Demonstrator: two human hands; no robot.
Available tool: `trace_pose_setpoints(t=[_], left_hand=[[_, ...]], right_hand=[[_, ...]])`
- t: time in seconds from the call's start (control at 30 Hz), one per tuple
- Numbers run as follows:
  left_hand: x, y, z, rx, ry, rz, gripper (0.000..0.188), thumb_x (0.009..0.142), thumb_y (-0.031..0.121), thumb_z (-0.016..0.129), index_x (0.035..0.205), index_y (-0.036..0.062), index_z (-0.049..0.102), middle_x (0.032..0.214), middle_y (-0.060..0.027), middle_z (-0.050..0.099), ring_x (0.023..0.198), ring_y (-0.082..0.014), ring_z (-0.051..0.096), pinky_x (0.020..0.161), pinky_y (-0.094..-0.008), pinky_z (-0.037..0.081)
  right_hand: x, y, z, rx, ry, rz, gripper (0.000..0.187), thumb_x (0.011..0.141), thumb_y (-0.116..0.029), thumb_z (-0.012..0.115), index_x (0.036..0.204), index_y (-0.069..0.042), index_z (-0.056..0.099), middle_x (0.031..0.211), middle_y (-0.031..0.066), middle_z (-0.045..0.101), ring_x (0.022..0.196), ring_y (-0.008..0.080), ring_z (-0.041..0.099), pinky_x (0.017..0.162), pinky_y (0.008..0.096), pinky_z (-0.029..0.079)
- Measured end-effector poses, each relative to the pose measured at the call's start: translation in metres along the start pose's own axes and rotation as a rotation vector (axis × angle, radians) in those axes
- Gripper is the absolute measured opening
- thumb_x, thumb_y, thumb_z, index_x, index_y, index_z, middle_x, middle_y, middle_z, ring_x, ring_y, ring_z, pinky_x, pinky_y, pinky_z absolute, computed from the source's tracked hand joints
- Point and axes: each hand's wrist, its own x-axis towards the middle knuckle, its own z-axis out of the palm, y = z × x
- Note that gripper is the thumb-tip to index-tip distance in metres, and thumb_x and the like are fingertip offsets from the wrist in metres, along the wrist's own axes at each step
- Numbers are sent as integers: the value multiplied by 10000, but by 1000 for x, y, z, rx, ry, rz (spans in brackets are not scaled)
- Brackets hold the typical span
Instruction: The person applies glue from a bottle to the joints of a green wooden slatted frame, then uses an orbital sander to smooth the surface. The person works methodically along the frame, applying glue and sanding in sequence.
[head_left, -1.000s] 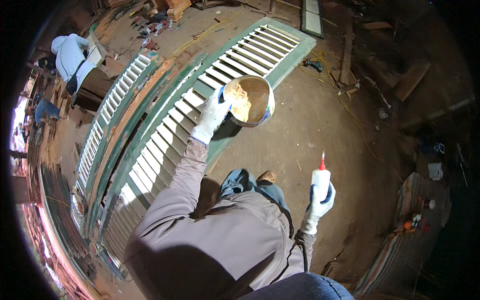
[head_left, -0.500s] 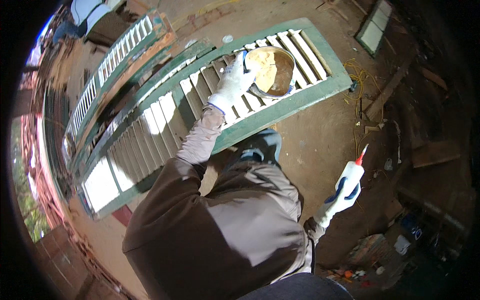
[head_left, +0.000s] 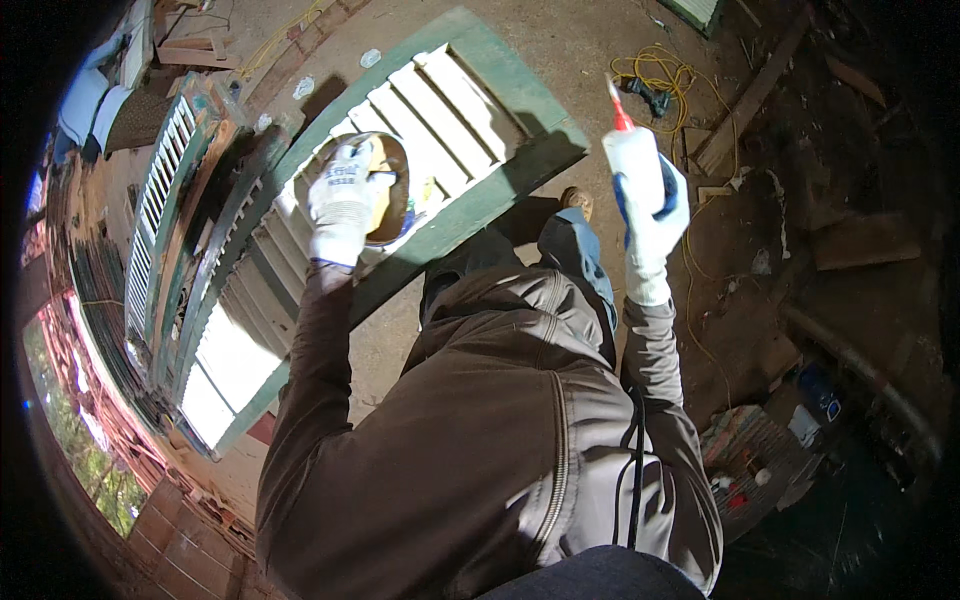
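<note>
My left hand [head_left: 343, 198], in a white work glove, reaches over a round metal bowl [head_left: 400, 190] set on the slats of a green-framed shutter [head_left: 490, 205]. Its fingers curl down inside the bowl beside tan putty-like paste [head_left: 379, 200]; their tips are hidden. A small blue and yellow item [head_left: 425, 192] lies partly behind the bowl's right side. My right hand [head_left: 655, 215], gloved in white and dark blue, is wrapped round a white squeeze bottle [head_left: 634, 160]. The bottle's red-collared nozzle points up, away from me, to the right of the shutter's end.
More slatted shutters [head_left: 160, 190] lean together at the left. A yellow cord [head_left: 672, 75] lies coiled on the floor at the far right, near wooden boards [head_left: 755, 110]. My shoe [head_left: 577, 201] stands beside the shutter. Mixed debris [head_left: 750, 470] lies at lower right.
My right hand has raised the squeeze bottle up and to the left. My left hand has shifted from the bowl's rim to over its inside. My view has turned, so the shutter appears farther left.
</note>
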Motion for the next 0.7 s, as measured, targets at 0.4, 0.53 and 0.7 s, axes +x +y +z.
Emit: trace_pose_setpoints(t=[0.4, 0.53, 0.7], left_hand=[[-1, 10, 6, 244, 142, -310, 272, 944, 342, 656, 1168, 222, 754, 1136, -81, 756, 1100, -285, 704, 901, -431, 567], [-1, 27, -2, 76, 152, -395, 331, 912, 392, 696, 1131, 150, 750, 1188, -135, 713, 1102, -357, 665, 971, -468, 517], [-9, 12, 7, 133, 237, -454, 312, 932, 372, 679, 1170, 183, 746, 1214, -96, 720, 1137, -326, 665, 940, -437, 538]], right_hand=[[101, 33, -31, -200, -222, -363, 685, 686, -330, 940, 1217, 1, 662, 1082, 164, 698, 983, 339, 664, 888, 441, 517], [113, 39, -46, -283, -167, -518, 695, 682, -343, 939, 1225, -8, 663, 1067, 160, 691, 972, 342, 642, 896, 448, 491], [123, 43, -56, -326, -184, -622, 696, 689, -343, 936, 1234, -12, 657, 1023, 149, 676, 934, 337, 630, 867, 441, 481]])
